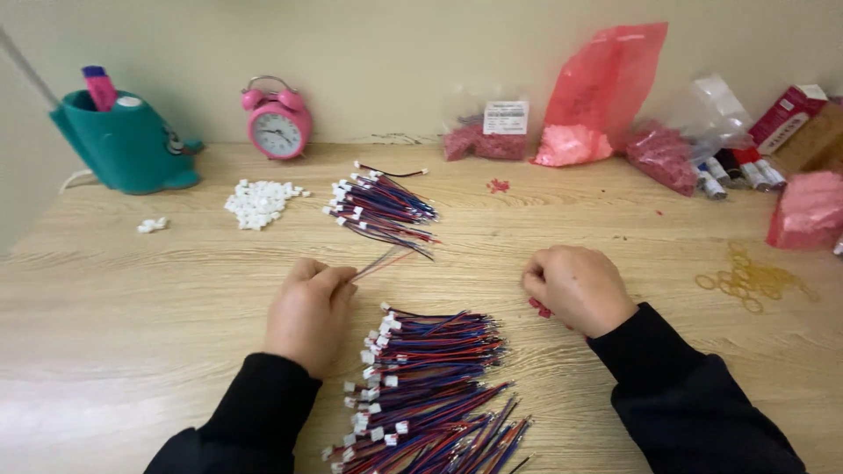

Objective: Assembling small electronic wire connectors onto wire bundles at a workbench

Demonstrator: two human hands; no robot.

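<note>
Both forearms, in black sleeves, are cut off by the bottom edge, and so is the near end of the big heap of red, blue and black wires with white plug ends (430,395) lying between the hands on the pale wooden tabletop (132,290). The left hand (309,312) has its fingers pressed together, pinching a thin leaded wire piece (386,259); the pinched end is hidden inside the grip, and the rest is blurred, so its colours are hard to make out. Its long axis runs slantwise, up and to the right from the fingertips, its free end pointing toward the smaller bundle of the same wires (382,211) farther back on the tabletop. The right hand (575,285) is curled into a loose fist, knuckles up; a small red bit (539,308) shows under its near edge, but whether the fingers grip it cannot be told.

Left of the smaller bundle lies a pile of small white plastic connectors (259,202). Behind stand a teal whale-shaped pen holder (127,145), a pink twin-bell alarm clock (277,123) and a translucent red plastic bag (597,96). Yellow rubber bands (755,281) lie at the right.
</note>
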